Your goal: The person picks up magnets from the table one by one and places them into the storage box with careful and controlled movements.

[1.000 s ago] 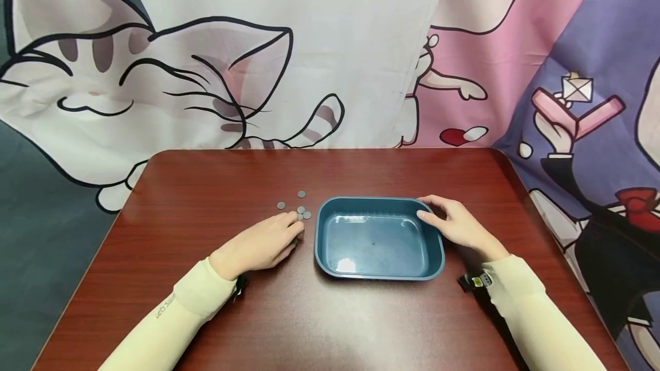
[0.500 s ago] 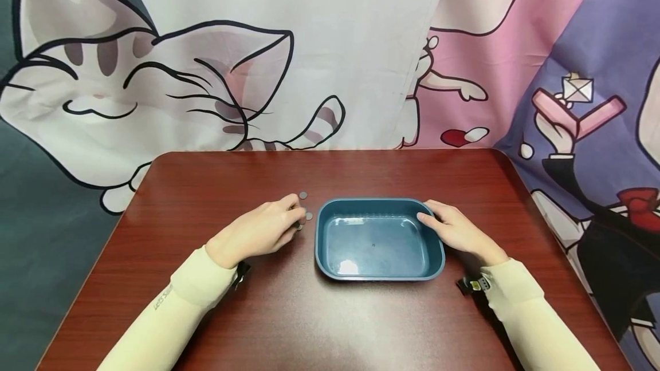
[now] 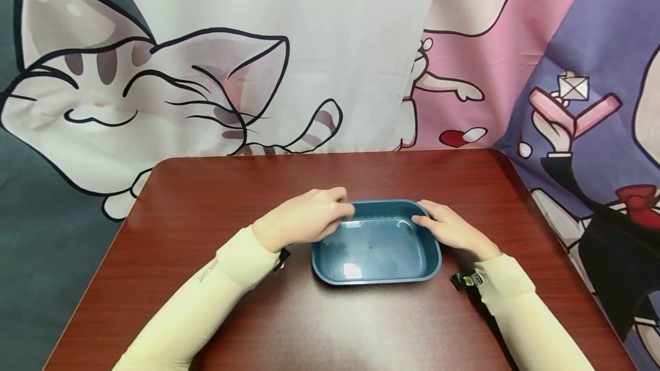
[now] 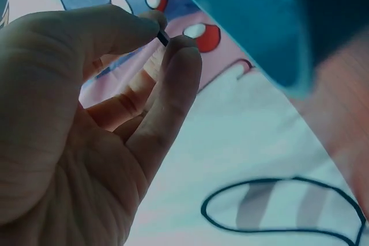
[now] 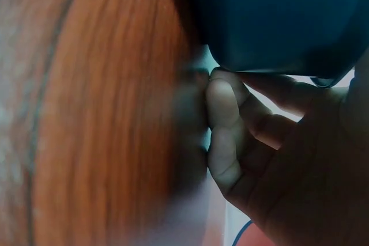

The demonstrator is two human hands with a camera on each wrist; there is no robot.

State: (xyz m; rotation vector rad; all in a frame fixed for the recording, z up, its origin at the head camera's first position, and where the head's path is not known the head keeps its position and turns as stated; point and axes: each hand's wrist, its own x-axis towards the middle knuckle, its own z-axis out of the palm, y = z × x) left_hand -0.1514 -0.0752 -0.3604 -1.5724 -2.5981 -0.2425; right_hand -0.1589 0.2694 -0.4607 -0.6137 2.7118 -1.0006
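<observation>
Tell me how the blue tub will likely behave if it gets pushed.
The tub is probably stiff: its rim curves evenly where the right hand grips it. Low and wide, it seems likelier to slide than tip on the glossy table. Its thin rim suggests it is fairly light.

The left hand [image 3: 309, 216] is pinching, its thumb [image 4: 124, 30] and one fingertip [image 4: 183, 56] pressing toward each other at the grip, while other fingers [image 4: 124, 102] are curling behind the pinch. The left wrist [image 3: 263, 239] is sitting back from that grip, and the left forearm [image 3: 196, 302] is slanting away, back and leftward. The right hand [image 3: 456, 228] is holding, its thumb [image 3: 425, 221] lying on the side of the grip nearer the left hand, its fingers [image 5: 222, 105] bending on the opposite side. Behind this hold, the right forearm [image 3: 526, 308] is slanting back and rightward
</observation>
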